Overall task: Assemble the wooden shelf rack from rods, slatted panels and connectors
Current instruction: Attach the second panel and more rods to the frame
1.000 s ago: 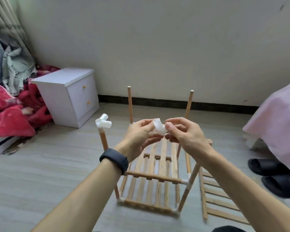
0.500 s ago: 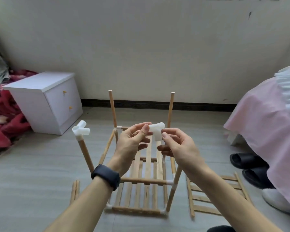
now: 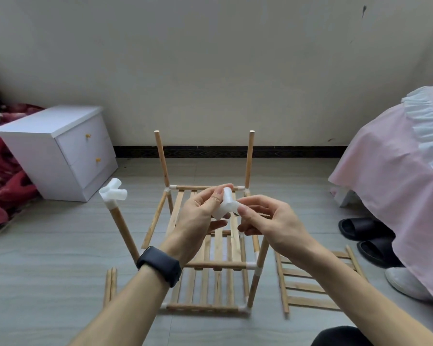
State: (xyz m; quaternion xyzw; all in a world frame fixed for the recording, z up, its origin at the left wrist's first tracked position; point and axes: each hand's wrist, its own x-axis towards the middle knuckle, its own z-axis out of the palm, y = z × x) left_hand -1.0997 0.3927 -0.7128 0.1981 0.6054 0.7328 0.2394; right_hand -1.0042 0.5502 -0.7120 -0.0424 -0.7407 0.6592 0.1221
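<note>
left hand point(image 3: 198, 221) + right hand point(image 3: 273, 221) both pinching white three-way connector point(image 3: 226, 204) | near-right upright rod point(image 3: 262, 254) just below right hand, near-vertical | we'd seat it downward there

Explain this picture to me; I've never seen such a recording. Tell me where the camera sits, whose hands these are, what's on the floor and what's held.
No machine here: a person works bare-handed, and the one camera sits on their head, looking forward and down. The left hand and the right hand pinch one white connector between them. Below, on the floor, stands the half-built rack: upright rods joined to slatted shelves. Its near-left rod already carries a second connector. A spare slatted panel lies to its right, loose rods to its left. A white cabinet and black slippers sit at the sides.
</note>
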